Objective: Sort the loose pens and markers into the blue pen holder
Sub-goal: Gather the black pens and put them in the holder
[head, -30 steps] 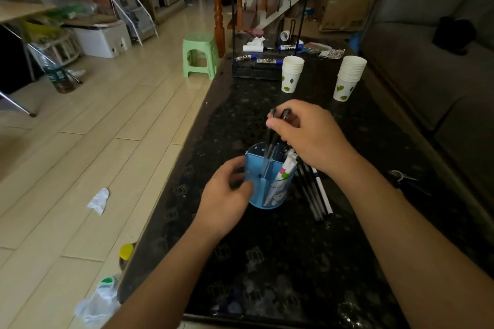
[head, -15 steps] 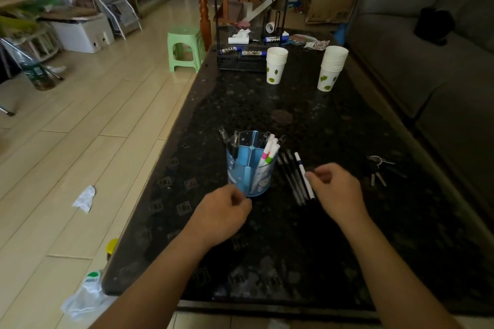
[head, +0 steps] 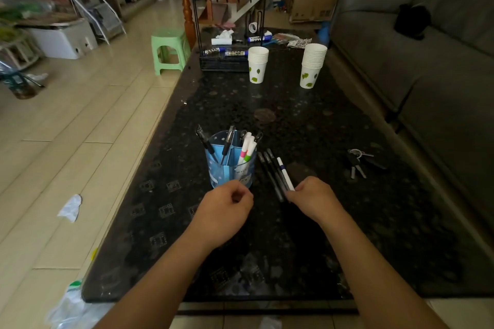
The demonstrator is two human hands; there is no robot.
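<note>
The blue pen holder [head: 227, 169] stands upright on the black stone table [head: 294, 120]. It holds several dark pens and two white markers [head: 247, 149] with pink and green bands. Just right of it, several loose pens [head: 271, 168] lie side by side, three black and one white pen [head: 284, 172]. My right hand [head: 312, 197] is curled over their near ends, and they still rest on the table. My left hand [head: 227, 205] is loosely closed with nothing in it, right in front of the holder's base.
A bunch of keys [head: 357, 161] lies to the right of the pens. Two stacks of paper cups [head: 257, 64] [head: 312, 65] and a black wire rack [head: 224, 61] with markers stand at the far end. A grey sofa [head: 427, 75] runs along the right side.
My right hand left the top of the holder and came down onto the near ends of the loose pens. My left hand let go of the holder and drew back slightly.
</note>
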